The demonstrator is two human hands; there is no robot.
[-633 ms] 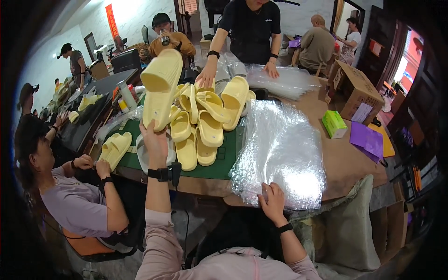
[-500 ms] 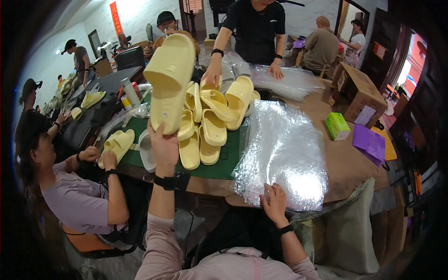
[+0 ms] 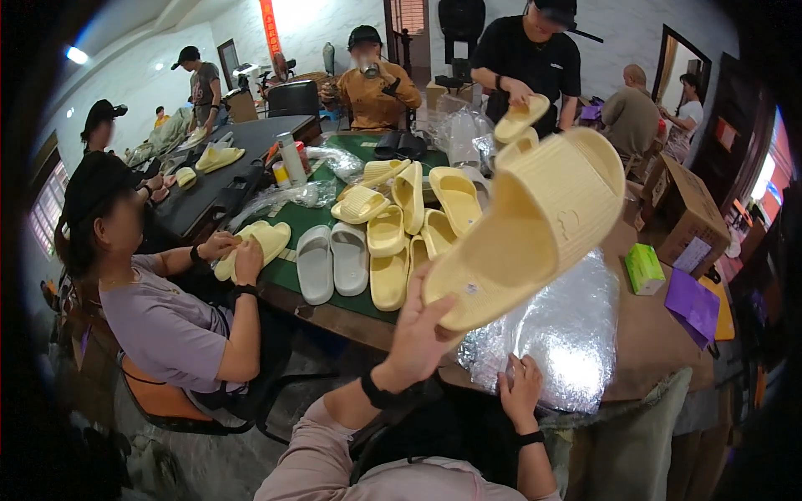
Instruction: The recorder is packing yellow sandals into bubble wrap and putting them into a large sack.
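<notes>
My left hand point(image 3: 415, 336) is closed on the heel of a yellow slide slipper point(image 3: 547, 234), held up in front of me with its toe strap toward the upper right. The slipper partly covers a stack of clear plastic bags point(image 3: 576, 338) at the table's near edge. Resting on the front edge of those bags is my right hand point(image 3: 521, 388), with its fingers stretched out. Beyond my left hand, several yellow slippers point(image 3: 388, 280) lie in a pile on a green mat point(image 3: 288, 200). Two grey slippers point(image 3: 349, 259) sit side by side at the pile's left.
At my left, a seated person point(image 3: 167, 309) handles a yellow slipper point(image 3: 266, 240). Across the table, a person in black point(image 3: 535, 63) holds another slipper. A cardboard box point(image 3: 685, 213), a green tissue pack point(image 3: 644, 269) and a purple sheet point(image 3: 692, 305) lie to the right.
My left hand has swung the yellow slipper rightward, from above the pile to over the bags, tilting it. The person across has picked up a slipper. My right hand stays on the bags.
</notes>
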